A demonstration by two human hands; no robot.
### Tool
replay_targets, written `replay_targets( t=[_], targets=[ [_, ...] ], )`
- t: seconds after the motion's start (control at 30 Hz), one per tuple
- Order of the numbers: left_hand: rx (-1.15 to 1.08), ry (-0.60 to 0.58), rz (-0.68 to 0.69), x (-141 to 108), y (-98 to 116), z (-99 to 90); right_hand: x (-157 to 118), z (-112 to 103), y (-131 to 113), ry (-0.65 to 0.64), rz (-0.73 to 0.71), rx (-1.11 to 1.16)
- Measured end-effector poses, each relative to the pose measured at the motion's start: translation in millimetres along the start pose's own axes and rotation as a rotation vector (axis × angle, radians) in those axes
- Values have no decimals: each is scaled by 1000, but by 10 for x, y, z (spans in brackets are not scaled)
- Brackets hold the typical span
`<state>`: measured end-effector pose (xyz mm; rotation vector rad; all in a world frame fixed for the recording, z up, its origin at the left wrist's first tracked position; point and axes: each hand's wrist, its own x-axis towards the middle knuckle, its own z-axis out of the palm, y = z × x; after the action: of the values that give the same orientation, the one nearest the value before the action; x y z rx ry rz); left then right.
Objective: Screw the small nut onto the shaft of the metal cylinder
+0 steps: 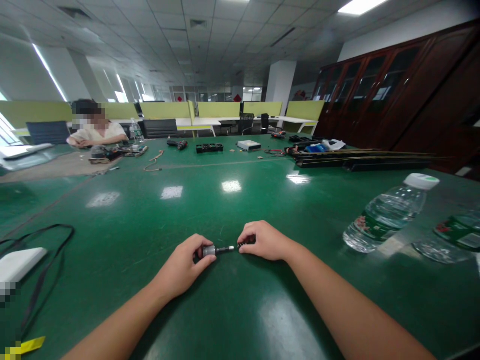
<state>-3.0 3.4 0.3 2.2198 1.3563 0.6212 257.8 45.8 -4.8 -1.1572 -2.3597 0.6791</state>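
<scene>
Just above the green table, my left hand [187,259] is closed around a short grey metal cylinder [210,251] with a thin dark shaft. The shaft's bright tip points right, towards my other hand. My right hand [264,241] pinches a small dark ridged piece [242,245], mostly hidden by the fingers; its exact kind I cannot make out. A narrow gap separates the tip of the shaft from the ridged piece.
Two water bottles [382,215] stand at the right. A white box [20,265] and black strap [41,280] lie left. Farther back on the green table [225,215] are a power drill [177,144], a black frame [210,148] and long strips [360,159]. A person [98,131] sits far left.
</scene>
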Motion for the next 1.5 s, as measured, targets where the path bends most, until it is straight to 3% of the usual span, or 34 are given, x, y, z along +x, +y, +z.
replay_targets(
  t=[0.2,0.37,0.5,1.07,1.5],
  targets=[
    [7,2,-10,2,30,6,22,75,-42,14,-25,12],
    [7,18,4,2,22,13,86,286,-164,79,16,181],
    [-9,11,49,-4,13,0,111,395,-252,93,-45,139],
    [5,-14,41,13,7,-5,94,351,-256,51,-188,-3],
    [-12,-3,39,15,-8,5,82,326,-344,38,-177,-74]
  ],
)
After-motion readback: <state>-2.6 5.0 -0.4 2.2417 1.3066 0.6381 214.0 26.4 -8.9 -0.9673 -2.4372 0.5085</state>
